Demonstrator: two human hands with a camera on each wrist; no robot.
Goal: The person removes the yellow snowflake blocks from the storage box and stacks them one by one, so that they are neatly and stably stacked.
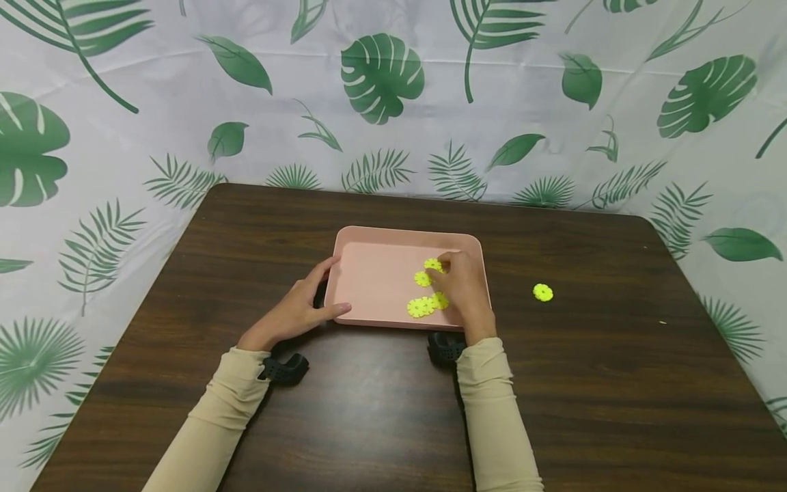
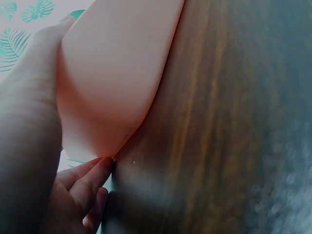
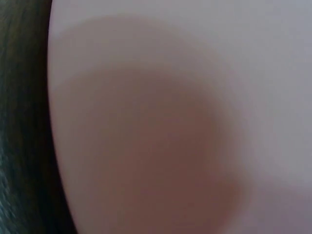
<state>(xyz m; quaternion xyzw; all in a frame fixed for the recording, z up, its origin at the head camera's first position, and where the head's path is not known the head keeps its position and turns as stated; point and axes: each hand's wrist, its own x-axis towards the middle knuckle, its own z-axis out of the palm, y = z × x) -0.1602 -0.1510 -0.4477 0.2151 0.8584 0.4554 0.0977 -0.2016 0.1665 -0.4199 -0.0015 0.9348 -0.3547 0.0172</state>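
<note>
A pink rectangular tray (image 1: 381, 273) lies on the dark wooden table. My left hand (image 1: 298, 311) grips its left end, thumb over the front rim and fingers along the left side. In the left wrist view, fingertips (image 2: 105, 165) press against the tray wall (image 2: 112, 73). My right hand (image 1: 464, 283) is over the tray's right part, thumb and index finger pinching a yellow flower-shaped disc (image 1: 433, 264). Just below lies another yellow disc (image 1: 422, 279). Several more overlapping discs (image 1: 421, 307) lie near the tray's front. The right wrist view shows only blurred tray surface (image 3: 146, 122).
One yellow flower-shaped disc (image 1: 543, 292) lies on the table (image 1: 602, 355) to the right of the tray. A small pale scrap (image 1: 662, 322) is farther right. Behind the table hangs a white cloth (image 1: 443, 137) with green leaf prints.
</note>
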